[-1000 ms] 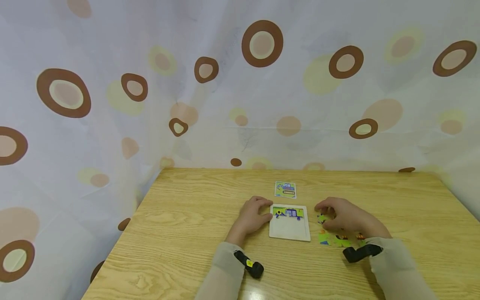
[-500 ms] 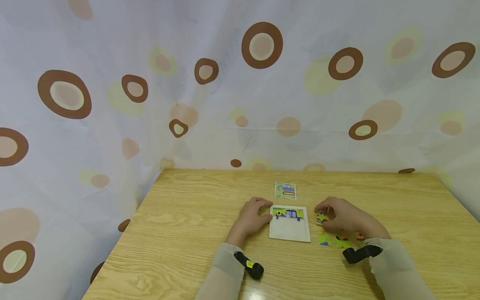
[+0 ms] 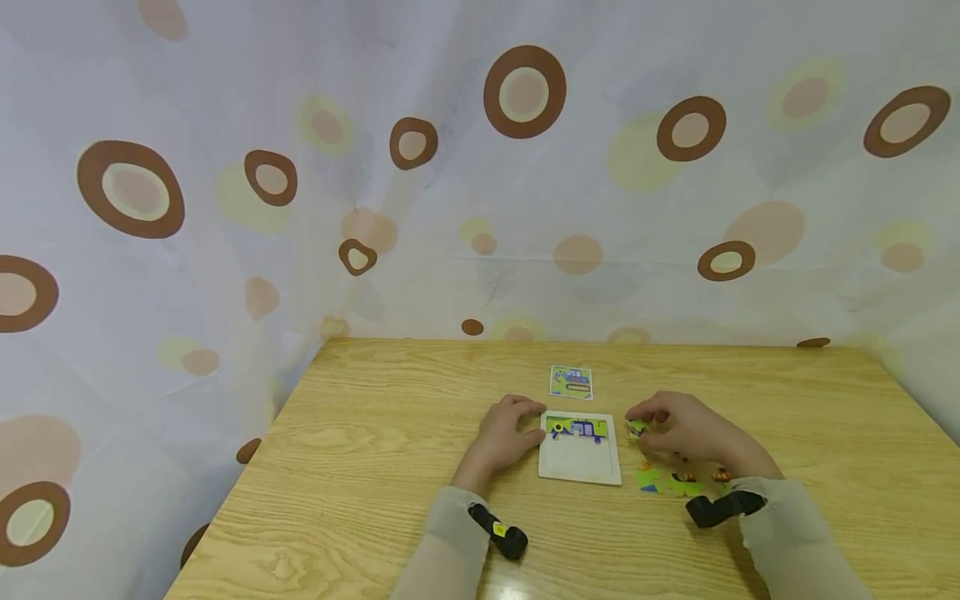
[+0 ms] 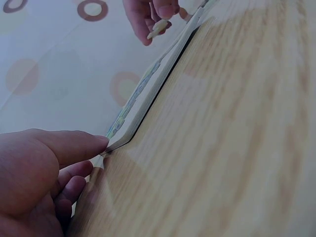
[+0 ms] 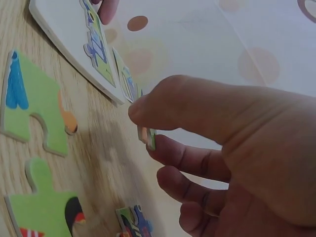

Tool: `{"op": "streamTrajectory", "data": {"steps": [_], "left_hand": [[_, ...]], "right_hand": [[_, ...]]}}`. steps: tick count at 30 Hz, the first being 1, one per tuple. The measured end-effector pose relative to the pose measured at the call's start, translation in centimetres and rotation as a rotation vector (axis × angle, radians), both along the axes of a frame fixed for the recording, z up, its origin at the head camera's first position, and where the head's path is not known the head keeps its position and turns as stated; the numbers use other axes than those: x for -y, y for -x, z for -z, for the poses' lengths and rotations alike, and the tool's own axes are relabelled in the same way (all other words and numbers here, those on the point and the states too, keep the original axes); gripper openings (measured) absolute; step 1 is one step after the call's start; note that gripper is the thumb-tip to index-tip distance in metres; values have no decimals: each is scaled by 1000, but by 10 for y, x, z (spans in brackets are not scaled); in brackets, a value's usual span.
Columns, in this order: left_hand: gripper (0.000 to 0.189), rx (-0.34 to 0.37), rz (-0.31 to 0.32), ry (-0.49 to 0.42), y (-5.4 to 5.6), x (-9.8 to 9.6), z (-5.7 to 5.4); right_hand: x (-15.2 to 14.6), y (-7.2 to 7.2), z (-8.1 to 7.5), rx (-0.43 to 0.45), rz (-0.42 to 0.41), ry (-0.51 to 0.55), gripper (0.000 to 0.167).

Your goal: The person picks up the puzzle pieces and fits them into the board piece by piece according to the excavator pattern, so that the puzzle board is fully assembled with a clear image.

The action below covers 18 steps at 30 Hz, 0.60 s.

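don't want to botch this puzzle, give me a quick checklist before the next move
1. Puzzle piece pinched in right hand: ok
2. Left hand touching the puzzle tray: ok, at its left edge
3. Room in the tray: ok, the part below the fitted pieces is bare
4. Vehicle picture card uncovered: ok
5. Held piece turned to match its gap: cannot tell

You're in a curtained-off recording booth — spotted, creased sheeting (image 3: 450, 208) walls it from ten o'clock round to two, a wood-grain table (image 3: 360, 467) runs below, black wrist cameras (image 3: 512, 542) show — but home or lab, you can't tell.
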<state>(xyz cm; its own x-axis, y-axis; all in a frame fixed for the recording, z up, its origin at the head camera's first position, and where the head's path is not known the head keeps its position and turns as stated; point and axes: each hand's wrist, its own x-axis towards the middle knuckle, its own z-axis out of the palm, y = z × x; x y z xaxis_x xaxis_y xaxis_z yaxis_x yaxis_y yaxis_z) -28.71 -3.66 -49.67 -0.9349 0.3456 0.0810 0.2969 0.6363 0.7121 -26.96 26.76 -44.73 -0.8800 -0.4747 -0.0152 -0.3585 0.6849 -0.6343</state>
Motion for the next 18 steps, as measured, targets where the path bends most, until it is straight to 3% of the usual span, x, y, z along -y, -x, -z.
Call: {"op": "streamTrajectory", "data": {"steps": [4, 12, 18], "left_hand": [[36, -2, 3, 2, 0, 0, 0], [36, -8, 4, -3, 0, 0, 0], [36, -11, 3, 0, 0, 0, -1]], "right_hand": [[1, 2, 1, 4, 7, 20, 39], [4, 5, 5, -88, 0, 15, 36], [16, 2, 6, -90, -4, 44, 36]]}}
